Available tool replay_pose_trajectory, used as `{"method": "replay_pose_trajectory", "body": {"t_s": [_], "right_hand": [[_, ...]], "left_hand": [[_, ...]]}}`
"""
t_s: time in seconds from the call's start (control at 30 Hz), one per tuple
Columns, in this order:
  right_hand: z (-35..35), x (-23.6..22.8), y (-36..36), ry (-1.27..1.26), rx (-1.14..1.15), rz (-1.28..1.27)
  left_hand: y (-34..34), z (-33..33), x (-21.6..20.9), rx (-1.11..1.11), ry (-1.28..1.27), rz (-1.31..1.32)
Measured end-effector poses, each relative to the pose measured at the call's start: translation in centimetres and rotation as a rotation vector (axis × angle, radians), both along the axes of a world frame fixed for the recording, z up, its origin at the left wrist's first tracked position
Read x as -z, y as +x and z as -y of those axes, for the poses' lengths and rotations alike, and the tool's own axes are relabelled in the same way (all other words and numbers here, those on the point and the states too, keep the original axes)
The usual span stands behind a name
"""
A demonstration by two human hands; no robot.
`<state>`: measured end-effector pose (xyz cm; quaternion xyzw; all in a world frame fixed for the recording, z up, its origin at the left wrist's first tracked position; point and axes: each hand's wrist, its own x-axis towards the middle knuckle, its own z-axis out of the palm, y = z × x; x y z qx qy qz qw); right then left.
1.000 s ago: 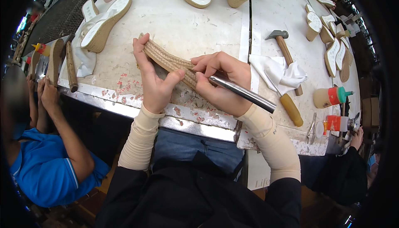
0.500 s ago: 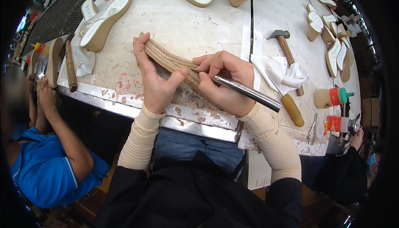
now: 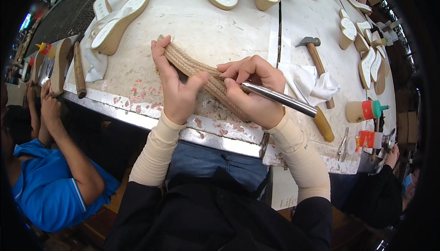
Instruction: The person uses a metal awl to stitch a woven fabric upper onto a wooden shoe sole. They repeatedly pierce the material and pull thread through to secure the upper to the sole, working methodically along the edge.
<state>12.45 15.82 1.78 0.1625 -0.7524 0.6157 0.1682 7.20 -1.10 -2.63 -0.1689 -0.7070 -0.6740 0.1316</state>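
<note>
A tan wedge shoe sole (image 3: 198, 67) with braided rope sides is held up above the table, its long side tilted toward me. My left hand (image 3: 178, 96) is closed around its far end, fingers behind and the thumb, a little blurred, near the braid. In my right hand (image 3: 262, 90) is a slim tool with a shiny metal cylinder handle (image 3: 282, 99), pinched between thumb and fingers. Its thin dark tip meets the braided side near the middle of the sole. The fingers partly cover the tip, and the right hand hides part of the sole's near end.
Right of my hands lie a hammer (image 3: 316, 57), a white cloth (image 3: 302, 82), a yellow-handled tool (image 3: 324, 125) and a glue bottle with green cap (image 3: 362, 111). Several wedge soles (image 3: 121, 24) lie around the table. A person in blue (image 3: 59, 182) sits at left.
The left thumb has shifted slightly on the sole. More of the sole's near end shows below my right hand. The metal tool stays at the braid, and the whole view has shifted a little.
</note>
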Motion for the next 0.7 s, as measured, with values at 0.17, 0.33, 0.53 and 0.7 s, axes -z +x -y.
{"method": "replay_pose_trajectory", "body": {"t_s": [0.17, 0.33, 0.53, 0.7], "right_hand": [[0.2, -0.02, -0.09, 0.034, 0.001, -0.01], [0.48, -0.37, -0.11, 0.029, 0.078, 0.035], [0.43, -0.49, -0.81, -0.186, 0.076, 0.175], [0.08, -0.46, -0.9, -0.373, 0.024, 0.198]], "left_hand": [[0.05, 0.13, 0.17, 0.017, 0.029, 0.015], [0.12, 0.19, 0.03, -0.016, -0.107, -0.065], [0.13, -0.02, -0.08, -0.01, -0.106, -0.058], [0.06, -0.38, -0.03, 0.005, -0.004, -0.012]]}}
